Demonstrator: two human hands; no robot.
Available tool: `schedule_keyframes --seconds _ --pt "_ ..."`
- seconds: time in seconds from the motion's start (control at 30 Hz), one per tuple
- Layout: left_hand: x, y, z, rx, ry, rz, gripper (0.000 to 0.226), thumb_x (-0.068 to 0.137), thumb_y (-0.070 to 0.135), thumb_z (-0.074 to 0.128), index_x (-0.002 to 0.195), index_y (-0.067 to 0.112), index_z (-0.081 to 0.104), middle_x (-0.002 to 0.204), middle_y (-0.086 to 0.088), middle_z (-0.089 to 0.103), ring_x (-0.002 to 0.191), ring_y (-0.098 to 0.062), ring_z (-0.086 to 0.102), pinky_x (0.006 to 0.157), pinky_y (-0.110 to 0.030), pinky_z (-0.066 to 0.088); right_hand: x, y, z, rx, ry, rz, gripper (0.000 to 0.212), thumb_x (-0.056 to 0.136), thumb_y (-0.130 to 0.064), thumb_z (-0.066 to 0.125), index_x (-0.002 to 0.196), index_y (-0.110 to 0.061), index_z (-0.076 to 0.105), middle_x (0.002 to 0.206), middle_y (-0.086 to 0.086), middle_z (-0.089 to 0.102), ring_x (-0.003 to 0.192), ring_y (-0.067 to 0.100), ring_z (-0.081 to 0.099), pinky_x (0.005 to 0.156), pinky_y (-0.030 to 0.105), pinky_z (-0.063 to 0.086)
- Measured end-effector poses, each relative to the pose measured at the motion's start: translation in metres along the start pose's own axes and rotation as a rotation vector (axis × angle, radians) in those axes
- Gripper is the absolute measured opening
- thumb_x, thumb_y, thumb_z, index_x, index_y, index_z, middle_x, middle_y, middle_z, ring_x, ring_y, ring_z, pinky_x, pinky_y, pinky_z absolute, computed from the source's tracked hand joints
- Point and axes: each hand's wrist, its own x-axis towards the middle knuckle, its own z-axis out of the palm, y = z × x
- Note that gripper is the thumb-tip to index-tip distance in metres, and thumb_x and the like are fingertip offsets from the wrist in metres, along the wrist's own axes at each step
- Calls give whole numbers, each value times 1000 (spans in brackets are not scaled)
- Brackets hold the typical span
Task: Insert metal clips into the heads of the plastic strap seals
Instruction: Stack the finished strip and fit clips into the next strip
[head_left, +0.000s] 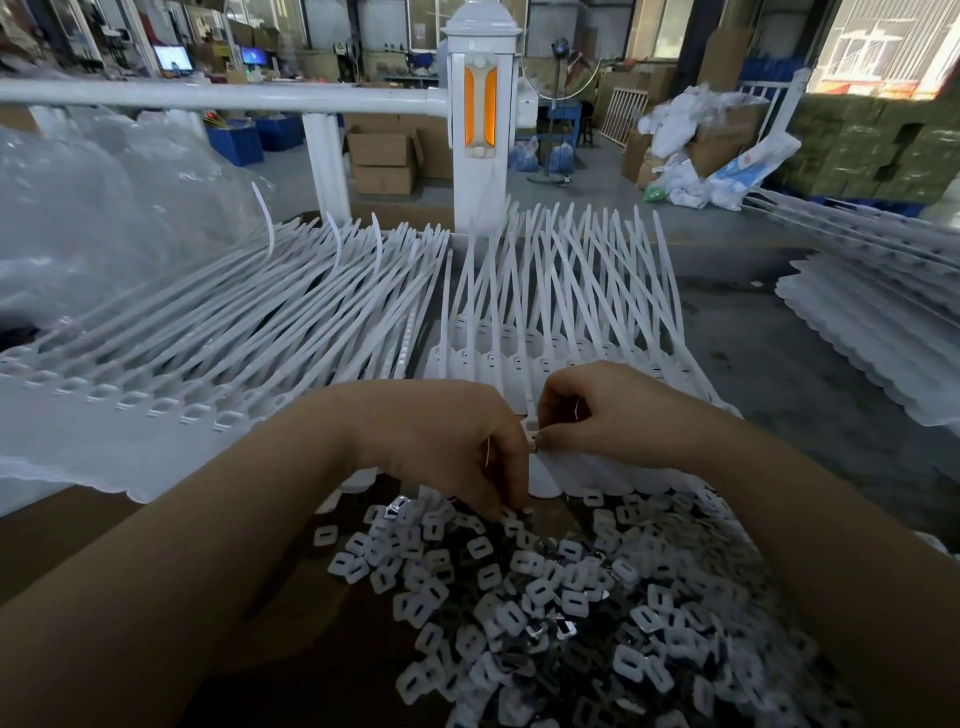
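- Where the left hand (457, 441) dips its curled fingers (511, 499) down, their tips reach the near edge of the heap of metal clips (561, 587); whether they pinch a clip there cannot be told.
- The heap spreads below and to the right of both hands, over a brown worktop (171, 545) that lies bare beneath the left forearm.
- The right hand (597, 415) has its fingers curled, thumb and forefinger pressed together at the head of one strap seal (531, 428), which sits between the two hands.
- Just beyond the right fingers lies a row of strap seals (519, 312), heads toward the hands and tails fanning away.
- To the left of the left fingers a second, wider stack of seals (208, 343) lies slanted, its heads forming a scalloped edge just beside the left wrist.
- Past the tails stands a white post (480, 156) with a rail, closing the far side.
- More seals are stacked well apart on the right (872, 332).
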Motion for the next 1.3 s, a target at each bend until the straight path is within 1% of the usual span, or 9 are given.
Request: schedule_keyframes --seconds 0.13,0.23,0.37,0.43,0.57,0.73,0.9,1.03,1.3 --pt "1 0 1 -36 -56 -14 18 82 20 76 85 34 66 68 39 58 69 18 57 62 2 38 0 0 1 5 -3 -4 10 85 -35 72 83 -31 63 79 -14 63 65 -15 54 52 8 38" --pt "3 -2 3 -51 -38 -11 19 81 23 77 78 36 63 74 34 62 69 15 59 61 0 40 1 0 1 4 -2 -5 10 85 -34 72 83 -31 63 79 -13 63 65 -14 54 52 8 38" --pt "-1 -12 -2 -296 99 -76 9 82 19 77 84 24 70 80 8 73 71 -3 69 64 -13 53 1 0 1 13 -1 -3 10 84 -34 72 83 -31 63 82 -13 65 68 -5 57 58 11 40" --pt "-5 -18 -8 -391 169 -125 6 84 17 75 88 18 71 78 2 74 70 -7 69 60 -15 52 1 0 1 18 -2 -4 9 85 -33 72 83 -31 63 81 -12 65 67 -7 57 56 11 40" --pt "-14 -33 -20 -472 343 -294 2 86 13 71 88 13 72 75 2 75 67 -7 70 59 -14 51 1 1 2 29 -6 -4 10 85 -33 72 80 -31 63 79 -12 64 64 -12 54 52 7 40" --pt "-16 -43 -24 -337 487 -429 7 88 14 69 82 16 73 63 9 69 56 2 60 53 -15 41 2 2 2 39 -3 0 10 85 -32 72 81 -30 63 79 -12 64 65 -11 54 53 6 41" --pt "-8 -43 -14 -273 420 -474 10 88 18 70 79 20 75 76 11 69 74 -1 62 65 -21 42 1 2 1 33 -7 8 9 85 -33 71 82 -30 64 80 -12 64 65 -10 55 53 9 41" --pt "-3 -44 -11 -246 388 -487 10 88 19 70 81 17 77 76 10 69 75 -4 63 66 -23 46 0 1 0 31 -8 14 9 85 -34 71 83 -30 64 80 -12 65 65 -6 56 56 11 40" --pt "1 -41 -10 -178 347 -510 14 89 17 69 75 20 70 76 10 66 73 -2 59 60 -19 41 -1 0 -1 25 -11 21 9 86 -33 71 82 -31 63 81 -11 64 68 -2 56 57 13 40"
